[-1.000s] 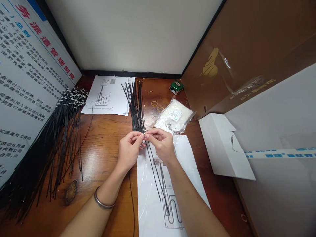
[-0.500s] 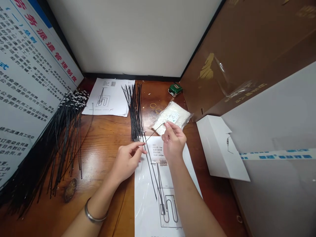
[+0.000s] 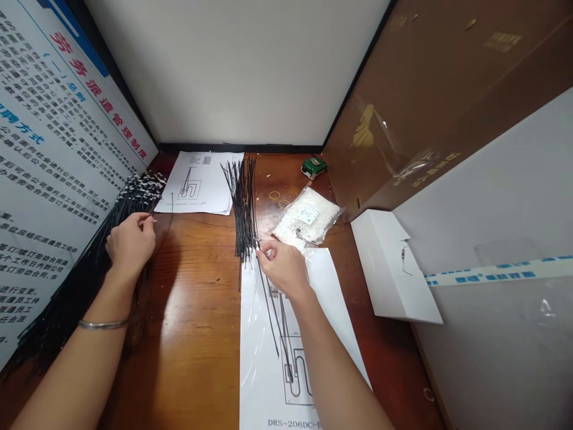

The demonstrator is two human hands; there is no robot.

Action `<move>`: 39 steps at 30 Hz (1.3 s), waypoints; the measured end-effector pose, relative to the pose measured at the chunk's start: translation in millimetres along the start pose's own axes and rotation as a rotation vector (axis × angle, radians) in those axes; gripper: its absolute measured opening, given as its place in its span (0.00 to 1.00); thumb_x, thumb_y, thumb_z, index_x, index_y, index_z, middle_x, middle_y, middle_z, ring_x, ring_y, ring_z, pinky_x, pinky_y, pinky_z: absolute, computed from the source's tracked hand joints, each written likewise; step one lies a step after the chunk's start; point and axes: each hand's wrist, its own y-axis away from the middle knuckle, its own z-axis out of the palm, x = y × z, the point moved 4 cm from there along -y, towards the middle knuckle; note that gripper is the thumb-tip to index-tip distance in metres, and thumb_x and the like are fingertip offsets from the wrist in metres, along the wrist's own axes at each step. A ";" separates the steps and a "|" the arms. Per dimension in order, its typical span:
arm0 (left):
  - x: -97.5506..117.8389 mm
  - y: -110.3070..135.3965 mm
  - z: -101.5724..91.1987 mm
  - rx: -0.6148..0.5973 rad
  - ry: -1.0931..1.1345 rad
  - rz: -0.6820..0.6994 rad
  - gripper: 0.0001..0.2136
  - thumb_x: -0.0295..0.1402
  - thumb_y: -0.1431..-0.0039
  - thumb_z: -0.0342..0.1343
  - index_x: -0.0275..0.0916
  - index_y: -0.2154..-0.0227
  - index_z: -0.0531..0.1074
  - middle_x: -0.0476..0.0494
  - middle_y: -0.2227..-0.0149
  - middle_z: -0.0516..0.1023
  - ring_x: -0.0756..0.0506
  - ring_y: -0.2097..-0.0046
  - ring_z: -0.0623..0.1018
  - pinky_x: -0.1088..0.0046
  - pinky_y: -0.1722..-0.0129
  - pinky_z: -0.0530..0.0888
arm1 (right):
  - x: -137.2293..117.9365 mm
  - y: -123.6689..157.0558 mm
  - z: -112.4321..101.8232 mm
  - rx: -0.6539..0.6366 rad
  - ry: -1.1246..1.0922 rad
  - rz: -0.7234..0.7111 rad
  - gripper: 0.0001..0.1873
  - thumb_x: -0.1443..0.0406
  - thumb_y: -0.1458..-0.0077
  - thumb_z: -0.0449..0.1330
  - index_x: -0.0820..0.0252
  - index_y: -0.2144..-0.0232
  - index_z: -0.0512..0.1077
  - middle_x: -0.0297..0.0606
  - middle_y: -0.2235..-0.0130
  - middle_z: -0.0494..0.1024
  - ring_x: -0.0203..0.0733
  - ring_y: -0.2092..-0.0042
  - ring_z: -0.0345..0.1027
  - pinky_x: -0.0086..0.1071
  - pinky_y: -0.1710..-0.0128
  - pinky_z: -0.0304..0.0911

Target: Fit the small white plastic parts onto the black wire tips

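Note:
At the left, my left hand [image 3: 132, 242] has its fingers curled together beside a large pile of thin black wires [image 3: 136, 191] with white ends. What it pinches, if anything, is hidden. In the middle of the table, my right hand [image 3: 286, 269] is closed, thumb and forefinger pinched on a black wire at the lower end of a smaller bundle of black wires [image 3: 244, 209]. Two long wires [image 3: 270, 307] run from there down over a printed drawing sheet [image 3: 259, 382], which lies under my right forearm.
A clear bag of white pieces [image 3: 308, 215] lies beyond my right hand, with a green tape measure [image 3: 314, 167] behind it. More drawing sheets [image 3: 210, 194] lie at the back left. A white box [image 3: 394, 269] stands right, by a brown carton [image 3: 403, 107]. A printed board [image 3: 58, 149] leans left.
My left hand has moved from the middle to the wire pile at the left. My right hand has lowered leftward to the bundle's lower end. The wire stretched between both hands no longer shows there.

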 end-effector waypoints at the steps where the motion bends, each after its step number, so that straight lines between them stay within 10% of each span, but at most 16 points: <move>1: -3.0 -2.7 -1.5 0.026 -0.081 -0.010 0.15 0.42 0.41 0.52 0.37 0.58 0.72 0.37 0.58 0.78 0.29 0.54 0.74 0.44 0.54 0.67 | -0.6 0.5 -0.7 -0.005 0.018 0.003 0.08 0.62 0.48 0.56 0.55 0.72 0.74 0.33 0.75 0.76 0.40 0.70 0.68 0.29 0.72 0.51; 6: 14.6 9.0 5.0 0.160 -0.105 0.234 0.21 0.38 0.43 0.54 0.33 0.49 0.67 0.31 0.40 0.64 0.28 0.40 0.61 0.46 0.43 0.59 | 1.4 2.5 -1.2 -0.015 0.081 0.026 0.08 0.63 0.49 0.55 0.55 0.68 0.74 0.35 0.71 0.78 0.42 0.68 0.70 0.30 0.70 0.53; 11: 61.2 58.4 32.6 0.110 0.157 0.396 0.12 0.35 0.42 0.53 0.34 0.58 0.73 0.34 0.50 0.75 0.37 0.48 0.72 0.59 0.47 0.66 | 2.7 4.2 -0.3 -0.028 0.110 0.095 0.09 0.63 0.51 0.56 0.53 0.68 0.76 0.37 0.69 0.79 0.45 0.66 0.72 0.32 0.69 0.57; 16: 88.3 98.9 60.5 -0.053 0.448 0.272 0.10 0.35 0.40 0.51 0.37 0.67 0.75 0.42 0.65 0.79 0.46 0.66 0.76 0.71 0.66 0.71 | -2.5 7.5 -2.4 -0.016 0.185 0.161 0.12 0.62 0.50 0.55 0.54 0.67 0.78 0.42 0.68 0.80 0.50 0.64 0.74 0.35 0.66 0.61; 32: 79.5 105.1 73.6 -0.175 0.659 0.244 0.09 0.37 0.42 0.54 0.39 0.71 0.76 0.45 0.71 0.78 0.48 0.72 0.73 0.74 0.70 0.68 | -12.4 15.5 -11.9 -0.153 0.253 0.110 0.07 0.68 0.56 0.57 0.59 0.81 0.73 0.44 0.75 0.77 0.48 0.70 0.71 0.34 0.73 0.56; 39: 95.2 115.5 83.8 -0.603 0.998 0.097 0.13 0.41 0.43 0.55 0.37 0.65 0.79 0.42 0.71 0.81 0.48 0.71 0.75 0.74 0.73 0.69 | -32.3 30.4 -22.2 -0.349 -0.091 -0.014 0.05 0.68 0.59 0.58 0.57 0.82 0.73 0.34 0.83 0.73 0.40 0.77 0.67 0.30 0.78 0.54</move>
